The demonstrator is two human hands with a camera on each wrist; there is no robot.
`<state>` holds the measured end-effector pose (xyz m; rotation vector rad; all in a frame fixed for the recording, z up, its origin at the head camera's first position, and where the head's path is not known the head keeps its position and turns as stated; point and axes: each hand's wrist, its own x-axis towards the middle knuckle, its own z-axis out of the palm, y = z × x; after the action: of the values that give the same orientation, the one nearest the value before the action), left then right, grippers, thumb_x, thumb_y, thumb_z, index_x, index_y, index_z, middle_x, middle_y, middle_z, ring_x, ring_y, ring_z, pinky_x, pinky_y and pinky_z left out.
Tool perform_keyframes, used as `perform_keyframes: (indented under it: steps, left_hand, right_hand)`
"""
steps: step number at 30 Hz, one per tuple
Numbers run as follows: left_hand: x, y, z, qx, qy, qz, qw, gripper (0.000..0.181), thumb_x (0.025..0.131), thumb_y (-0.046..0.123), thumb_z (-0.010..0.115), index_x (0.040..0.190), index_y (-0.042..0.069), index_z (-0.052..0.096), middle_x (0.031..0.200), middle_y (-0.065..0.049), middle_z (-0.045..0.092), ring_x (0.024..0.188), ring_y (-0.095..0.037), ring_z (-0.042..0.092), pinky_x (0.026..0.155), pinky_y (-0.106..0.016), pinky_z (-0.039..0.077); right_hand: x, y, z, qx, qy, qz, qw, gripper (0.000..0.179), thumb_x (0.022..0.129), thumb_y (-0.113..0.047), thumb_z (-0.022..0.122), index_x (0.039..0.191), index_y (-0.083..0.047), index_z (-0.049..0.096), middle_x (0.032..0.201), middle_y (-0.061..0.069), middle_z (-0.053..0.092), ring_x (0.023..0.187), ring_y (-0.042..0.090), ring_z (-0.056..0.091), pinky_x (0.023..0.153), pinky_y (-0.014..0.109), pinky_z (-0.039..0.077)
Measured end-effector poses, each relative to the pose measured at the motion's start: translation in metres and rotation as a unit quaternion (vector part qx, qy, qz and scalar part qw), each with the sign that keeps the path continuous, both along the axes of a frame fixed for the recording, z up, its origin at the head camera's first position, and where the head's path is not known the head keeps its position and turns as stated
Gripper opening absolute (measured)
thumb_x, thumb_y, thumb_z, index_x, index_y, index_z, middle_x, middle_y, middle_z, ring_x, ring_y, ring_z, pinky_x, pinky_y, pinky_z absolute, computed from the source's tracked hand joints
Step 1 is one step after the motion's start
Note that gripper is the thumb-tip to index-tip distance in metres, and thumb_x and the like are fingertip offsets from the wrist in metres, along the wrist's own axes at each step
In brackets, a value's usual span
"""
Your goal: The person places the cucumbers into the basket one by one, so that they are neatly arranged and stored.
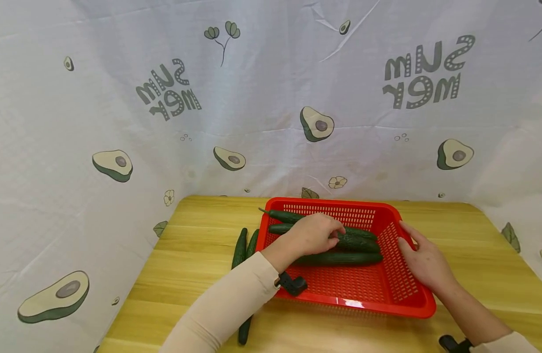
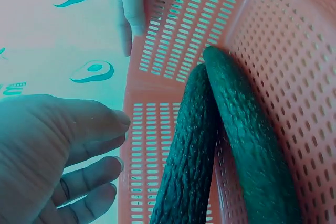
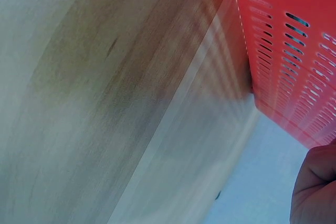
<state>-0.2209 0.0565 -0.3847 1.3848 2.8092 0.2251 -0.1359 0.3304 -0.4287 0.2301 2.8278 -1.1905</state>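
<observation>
Several dark green cucumbers [image 1: 341, 259] lie lengthwise in a red plastic basket [image 1: 341, 303] with slotted walls. Over them is my left hand [image 1: 312, 235], its fingers loosely bent. In the left wrist view that hand [image 2: 68, 156] has nothing between thumb and fingers, and two bumpy cucumbers [image 2: 191, 145] lean close together beside it. My right hand [image 1: 427, 262] holds the basket's right rim, thumb at the inner side and fingers along the outside. Only part of the right hand [image 3: 317, 187] shows in the right wrist view, beside the basket wall [image 3: 289, 51].
More cucumbers [image 1: 240, 250] lie on the wooden table [image 1: 187, 255] left of the basket, partly hidden by my left sleeve [image 1: 227, 304]. A pale curtain [image 1: 262, 98] printed with avocados hangs behind the table and at its sides.
</observation>
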Motion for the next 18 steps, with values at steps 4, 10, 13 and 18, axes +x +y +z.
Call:
perform_keyframes:
  steps: [4,10,13,18]
  left_hand:
    - [0.000,-0.004,0.002,0.002,-0.007,0.009,0.9999,0.025,0.103,0.024,0.069,0.126,0.022,0.076,0.116,0.011,0.076,0.094,-0.002,0.067,0.082,-0.014,0.052]
    - [0.002,-0.016,0.009,0.012,-0.025,0.023,0.9993,0.028,0.103,0.027,0.068,0.130,0.022,0.074,0.119,0.010,0.076,0.104,-0.005,0.071,0.090,-0.019,0.055]
    - [0.004,-0.024,0.013,0.027,-0.034,0.029,0.9986,0.029,0.103,0.027,0.069,0.131,0.021,0.074,0.119,0.009,0.076,0.107,-0.007,0.071,0.092,-0.021,0.055]
    - [0.007,-0.046,0.020,0.058,-0.031,0.039,0.9971,0.028,0.102,0.027,0.071,0.129,0.021,0.074,0.117,0.007,0.077,0.107,-0.009,0.071,0.091,-0.022,0.056]
  right_hand:
    - [0.000,0.000,0.000,0.000,0.002,0.000,1.0000,0.068,0.114,-0.044,0.030,0.168,-0.007,0.012,0.115,0.035,0.063,0.069,0.021,0.067,0.056,0.037,0.059]
    - [0.000,0.000,0.000,-0.002,0.001,0.000,1.0000,0.068,0.113,-0.045,0.030,0.168,-0.008,0.012,0.115,0.036,0.062,0.068,0.021,0.067,0.056,0.037,0.060]
    - [0.000,0.000,-0.001,-0.001,0.001,0.001,1.0000,0.068,0.114,-0.044,0.030,0.168,-0.008,0.012,0.116,0.037,0.061,0.069,0.021,0.067,0.056,0.037,0.060]
    - [0.000,0.000,-0.001,0.007,0.004,0.003,1.0000,0.068,0.114,-0.043,0.030,0.168,-0.007,0.012,0.117,0.037,0.062,0.069,0.020,0.067,0.056,0.036,0.059]
